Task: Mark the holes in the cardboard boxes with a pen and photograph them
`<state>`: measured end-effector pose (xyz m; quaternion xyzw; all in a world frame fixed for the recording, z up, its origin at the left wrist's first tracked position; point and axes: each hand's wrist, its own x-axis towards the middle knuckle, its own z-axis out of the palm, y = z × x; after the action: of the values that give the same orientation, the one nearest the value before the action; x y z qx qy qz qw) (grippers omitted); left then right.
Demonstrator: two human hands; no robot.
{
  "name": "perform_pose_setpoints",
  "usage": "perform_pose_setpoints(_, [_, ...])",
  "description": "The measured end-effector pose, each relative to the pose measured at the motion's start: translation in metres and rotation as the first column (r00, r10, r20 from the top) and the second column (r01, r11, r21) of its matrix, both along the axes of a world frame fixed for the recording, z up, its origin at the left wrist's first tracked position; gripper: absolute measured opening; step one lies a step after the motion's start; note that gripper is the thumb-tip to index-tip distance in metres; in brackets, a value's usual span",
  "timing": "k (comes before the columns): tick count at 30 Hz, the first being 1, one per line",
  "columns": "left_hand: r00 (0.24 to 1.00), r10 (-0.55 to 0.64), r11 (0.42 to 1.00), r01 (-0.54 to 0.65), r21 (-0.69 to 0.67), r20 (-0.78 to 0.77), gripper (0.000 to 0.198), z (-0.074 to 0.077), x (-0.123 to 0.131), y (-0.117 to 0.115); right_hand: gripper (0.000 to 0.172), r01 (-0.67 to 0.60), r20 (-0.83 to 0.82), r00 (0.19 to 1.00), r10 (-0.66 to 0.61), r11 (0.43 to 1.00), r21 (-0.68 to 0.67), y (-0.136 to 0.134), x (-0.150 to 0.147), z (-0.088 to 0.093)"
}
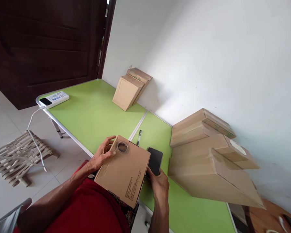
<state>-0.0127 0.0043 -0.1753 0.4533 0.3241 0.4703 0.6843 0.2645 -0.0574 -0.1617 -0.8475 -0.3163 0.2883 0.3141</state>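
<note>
A flat brown cardboard box [124, 170] with printed black text and a scribbled dark circle on it is held above my lap at the near edge of the green table [92, 113]. My left hand [102, 155] grips its left end, fingers curled over the top edge. My right hand [160, 183] holds its right end, fingers closed on the box's side. A black phone [155, 160] lies on the table just behind my right hand, and a black pen [138, 137] lies a little beyond the box.
Several cardboard boxes [208, 155] lean stacked against the white wall at right; two more [131, 89] lean farther back. A white power bank [54, 99] with a cable sits at the table's far-left corner. A woven stool [16, 157] stands on the tiled floor.
</note>
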Motion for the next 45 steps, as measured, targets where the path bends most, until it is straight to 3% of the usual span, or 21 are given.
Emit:
perform_pose_setpoints(4, [1.000,-0.007,1.000,0.007,-0.002,0.007,0.074,0.001,0.000,0.000,0.073,0.041,-0.275,0.961,-0.001,0.989,0.139,-0.030,0.003,-0.001])
perform_pose_setpoints(6, [1.000,-0.002,1.000,0.002,0.002,0.012,0.072,0.000,0.000,0.000,0.068,0.128,-0.441,0.897,-0.036,0.975,0.181,-0.048,0.005,0.001])
perform_pose_setpoints(9, [1.000,0.010,1.000,-0.010,0.023,0.002,0.072,-0.003,0.000,0.000,0.057,0.333,-0.736,0.673,-0.072,0.918,0.215,-0.071,0.003,0.009])
perform_pose_setpoints(11, [1.000,0.013,0.999,-0.013,0.035,-0.001,0.074,-0.005,0.001,0.001,0.056,0.381,-0.828,0.561,-0.013,0.892,0.244,-0.079,-0.005,0.019])
perform_pose_setpoints(17, [0.999,0.028,0.999,-0.029,0.030,0.032,0.077,-0.004,0.004,0.003,0.052,0.300,-0.888,0.423,0.179,0.898,0.323,-0.064,-0.075,0.041])
perform_pose_setpoints(21, [0.999,0.023,0.999,-0.024,0.047,0.030,0.075,-0.003,0.004,0.002,0.070,0.150,-0.870,0.342,0.355,0.893,0.424,-0.043,-0.126,0.039])
perform_pose_setpoints(24, [1.000,0.003,0.999,-0.005,0.054,0.029,0.076,-0.004,0.002,0.003,0.082,0.104,-0.858,0.310,0.409,0.883,0.458,-0.035,-0.139,0.034])
perform_pose_setpoints(29, [0.993,-0.109,0.988,0.104,0.117,0.038,0.091,-0.006,-0.003,0.006,0.093,0.146,-0.872,0.346,0.346,0.898,0.414,-0.036,-0.135,0.032])
perform_pose_setpoints(45, [0.994,-0.110,0.983,0.107,0.150,0.011,0.089,-0.012,-0.003,0.006,0.090,0.164,-0.874,0.307,0.377,0.883,0.439,-0.039,-0.133,0.030])
